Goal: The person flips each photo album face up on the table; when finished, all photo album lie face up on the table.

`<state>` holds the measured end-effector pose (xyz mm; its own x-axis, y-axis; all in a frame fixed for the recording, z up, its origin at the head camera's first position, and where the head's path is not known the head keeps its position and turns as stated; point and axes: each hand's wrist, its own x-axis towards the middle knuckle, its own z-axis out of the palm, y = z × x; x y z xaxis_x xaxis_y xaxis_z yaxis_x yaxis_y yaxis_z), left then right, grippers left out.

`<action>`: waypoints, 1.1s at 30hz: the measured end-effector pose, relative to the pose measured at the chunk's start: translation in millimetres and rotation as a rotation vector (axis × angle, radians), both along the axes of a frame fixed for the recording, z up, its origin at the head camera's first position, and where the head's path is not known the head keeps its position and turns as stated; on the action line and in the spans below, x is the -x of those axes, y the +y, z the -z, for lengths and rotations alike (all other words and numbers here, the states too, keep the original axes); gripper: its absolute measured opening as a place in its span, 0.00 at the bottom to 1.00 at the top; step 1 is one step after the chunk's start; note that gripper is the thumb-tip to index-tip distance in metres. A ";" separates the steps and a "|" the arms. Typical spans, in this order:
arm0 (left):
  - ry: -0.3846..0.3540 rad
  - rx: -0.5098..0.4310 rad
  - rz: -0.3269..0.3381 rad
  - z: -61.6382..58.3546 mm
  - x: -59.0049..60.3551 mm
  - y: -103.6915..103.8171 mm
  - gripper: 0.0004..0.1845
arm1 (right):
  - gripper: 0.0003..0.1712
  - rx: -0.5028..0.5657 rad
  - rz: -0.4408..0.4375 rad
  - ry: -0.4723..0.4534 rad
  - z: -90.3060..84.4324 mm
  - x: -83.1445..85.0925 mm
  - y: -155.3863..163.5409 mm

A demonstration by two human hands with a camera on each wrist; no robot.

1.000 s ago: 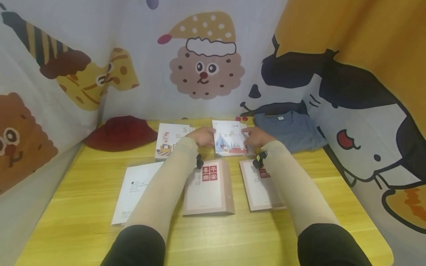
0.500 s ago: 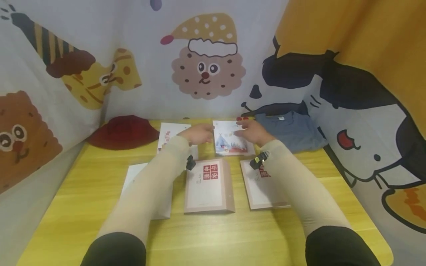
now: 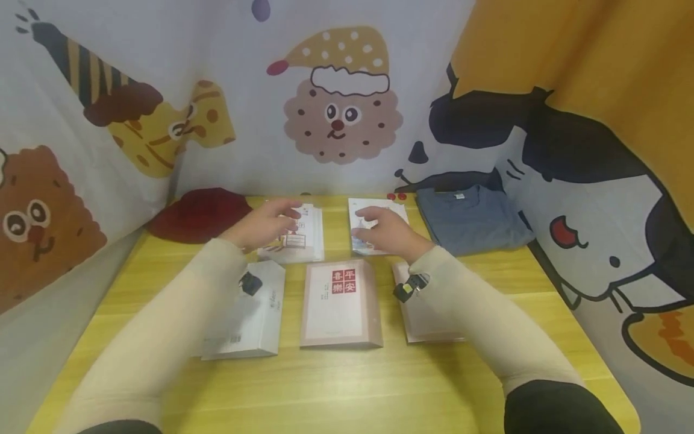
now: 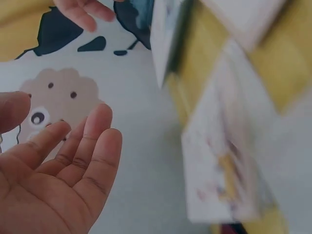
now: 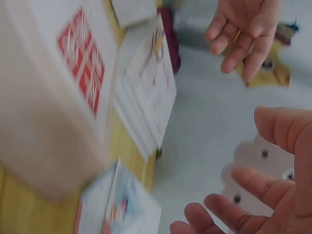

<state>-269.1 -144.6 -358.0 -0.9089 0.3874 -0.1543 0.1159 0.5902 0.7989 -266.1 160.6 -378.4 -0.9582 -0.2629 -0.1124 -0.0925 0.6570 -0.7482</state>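
Observation:
My left hand (image 3: 265, 224) hovers over the left end of a stack of white picture books (image 3: 310, 238) at the back of the table, palm turned inward and fingers loosely spread. Nothing is between its fingers in the left wrist view. My right hand (image 3: 393, 232) is raised over a second stack of illustrated white books (image 3: 375, 203), partly covering it. Relaxed fingers (image 5: 219, 209) show in the right wrist view, holding nothing. In front lie a white book (image 3: 265, 319) with small print, a pink-edged book (image 3: 332, 313) with red characters, and a similar pink-edged book (image 3: 428, 319) partly under my right forearm.
A dark red hat (image 3: 197, 214) lies at the back left, beside the left stack. At the back right is a folded blue-grey shirt (image 3: 472, 220). A cartoon-printed curtain (image 3: 238, 163) rises behind and around the yellow table (image 3: 336, 392).
Both hands have come off the sides of the right stack. My left hand has moved left over the other stack; my right hand has shifted slightly left and toward me.

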 end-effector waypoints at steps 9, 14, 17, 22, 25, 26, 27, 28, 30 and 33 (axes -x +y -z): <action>0.008 0.011 -0.091 25.8 -34.3 -63.8 0.32 | 0.39 -0.025 -0.092 -0.017 -4.0 -35.5 -39.7; 0.048 -0.006 -0.113 44.6 -54.7 -92.2 0.31 | 0.40 -0.019 -0.167 -0.067 4.5 -52.4 -63.6; 0.078 0.005 -0.139 50.1 -65.9 -104.2 0.30 | 0.41 -0.003 -0.205 -0.078 10.8 -60.9 -77.6; 0.083 0.057 -0.188 55.3 -79.5 -117.1 0.31 | 0.42 0.036 -0.249 -0.099 17.5 -75.4 -98.0; 0.070 0.081 -0.189 61.7 -85.9 -123.9 0.32 | 0.42 0.059 -0.270 -0.106 23.9 -81.4 -108.0; 0.069 0.087 -0.186 64.5 -88.1 -126.6 0.33 | 0.42 0.071 -0.274 -0.114 26.4 -83.0 -111.1; 0.065 0.094 -0.183 67.2 -90.8 -128.7 0.33 | 0.43 0.082 -0.279 -0.123 29.5 -84.0 -114.2; 0.060 0.105 -0.178 69.3 -93.4 -130.8 0.34 | 0.44 0.091 -0.282 -0.134 32.3 -85.2 -117.4; 0.046 0.131 -0.168 73.3 -98.2 -134.6 0.34 | 0.46 0.080 -0.284 -0.153 37.3 -87.7 -124.3; 0.030 0.173 -0.155 77.8 -104.0 -139.4 0.35 | 0.48 0.053 -0.302 -0.162 42.5 -91.4 -135.1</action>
<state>-165.1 -284.0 -435.8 -0.9606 0.2134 -0.1781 0.0358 0.7304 0.6821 -174.6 25.5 -420.9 -0.8072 -0.5414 -0.2354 -0.1537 0.5777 -0.8017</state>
